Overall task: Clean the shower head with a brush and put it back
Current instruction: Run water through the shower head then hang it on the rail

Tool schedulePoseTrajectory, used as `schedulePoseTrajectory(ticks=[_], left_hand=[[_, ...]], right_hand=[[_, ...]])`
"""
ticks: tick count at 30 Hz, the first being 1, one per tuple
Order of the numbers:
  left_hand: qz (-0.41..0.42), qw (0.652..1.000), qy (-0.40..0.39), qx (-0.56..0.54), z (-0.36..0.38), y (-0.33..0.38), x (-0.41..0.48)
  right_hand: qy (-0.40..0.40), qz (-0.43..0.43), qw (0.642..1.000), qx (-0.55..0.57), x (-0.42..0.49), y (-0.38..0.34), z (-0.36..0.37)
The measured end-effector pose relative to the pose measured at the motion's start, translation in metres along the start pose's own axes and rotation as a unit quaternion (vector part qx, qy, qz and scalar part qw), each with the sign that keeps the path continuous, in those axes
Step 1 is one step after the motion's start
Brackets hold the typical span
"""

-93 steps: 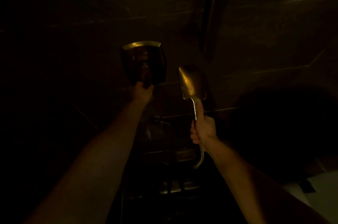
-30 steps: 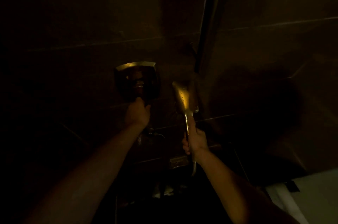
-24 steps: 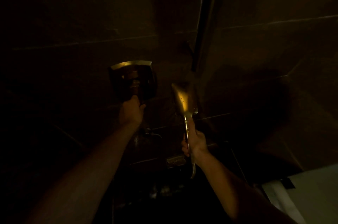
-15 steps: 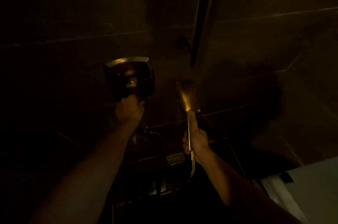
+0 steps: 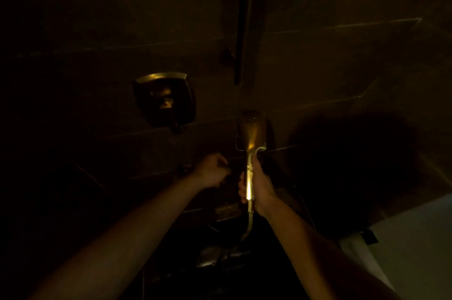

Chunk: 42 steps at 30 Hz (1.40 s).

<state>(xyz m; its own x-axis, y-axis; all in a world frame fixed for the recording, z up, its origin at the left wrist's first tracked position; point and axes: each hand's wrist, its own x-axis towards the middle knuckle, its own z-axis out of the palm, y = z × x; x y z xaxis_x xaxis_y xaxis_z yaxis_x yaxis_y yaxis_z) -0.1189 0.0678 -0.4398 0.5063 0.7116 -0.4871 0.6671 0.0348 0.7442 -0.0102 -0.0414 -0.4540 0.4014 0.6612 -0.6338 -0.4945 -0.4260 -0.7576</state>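
Before a dim tiled shower wall [image 5: 342, 59], the raised right hand [image 5: 259, 188] wraps its fingers round the handle of the upright brass shower head [image 5: 251, 132], just below the slide bar [image 5: 244, 30], while the left hand [image 5: 212, 172] beside it is curled, too dark to tell whether it grips anything.

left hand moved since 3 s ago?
Yes. The left hand has left the valve handle and dropped below and right of it, beside the right hand holding the shower head.
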Motion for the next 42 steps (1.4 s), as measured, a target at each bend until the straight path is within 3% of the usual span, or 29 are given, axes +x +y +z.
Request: schedulePoseTrajectory(ticks=[2, 5, 9, 12, 15, 19, 25, 31, 36, 42], left_hand=[[0.017, 0.999, -0.042, -0.013, 0.025, 0.013, -0.024], [0.038, 0.997, -0.042, -0.055, 0.047, 0.032, -0.054], [0.062, 0.996, -0.003, -0.06, 0.066, 0.057, -0.093], [0.089, 0.996, 0.017, 0.007, 0.081, 0.074, -0.122], [0.12, 0.989, 0.064, 0.065, 0.096, 0.09, -0.145], [0.155, 0.976, 0.14, 0.065, 0.108, 0.119, -0.166], [0.174, 0.976, 0.133, -0.01, 0.113, 0.156, -0.177], [0.217, 0.965, 0.027, -0.144, 0.109, 0.179, -0.187], [0.197, 0.977, 0.004, -0.082, 0.092, 0.187, -0.191], [0.216, 0.972, 0.094, -0.021, 0.081, 0.211, -0.199]], right_hand=[[-0.024, -0.004, 1.0, -0.002, -0.01, -0.008, -0.011], [-0.07, 0.0, 0.997, 0.043, -0.03, -0.023, -0.028], [-0.084, 0.008, 0.991, 0.107, -0.066, -0.044, -0.059], [-0.112, -0.001, 0.986, 0.122, -0.093, -0.061, -0.082], [-0.148, -0.016, 0.983, 0.111, -0.117, -0.077, -0.101], [-0.179, -0.061, 0.981, 0.052, -0.145, -0.099, -0.114], [-0.131, -0.177, 0.975, -0.034, -0.165, -0.136, -0.134], [-0.123, -0.261, 0.957, -0.03, -0.182, -0.165, -0.143], [-0.084, -0.338, 0.93, -0.118, -0.191, -0.178, -0.149], [-0.077, -0.397, 0.895, -0.189, -0.2, -0.197, -0.143]])
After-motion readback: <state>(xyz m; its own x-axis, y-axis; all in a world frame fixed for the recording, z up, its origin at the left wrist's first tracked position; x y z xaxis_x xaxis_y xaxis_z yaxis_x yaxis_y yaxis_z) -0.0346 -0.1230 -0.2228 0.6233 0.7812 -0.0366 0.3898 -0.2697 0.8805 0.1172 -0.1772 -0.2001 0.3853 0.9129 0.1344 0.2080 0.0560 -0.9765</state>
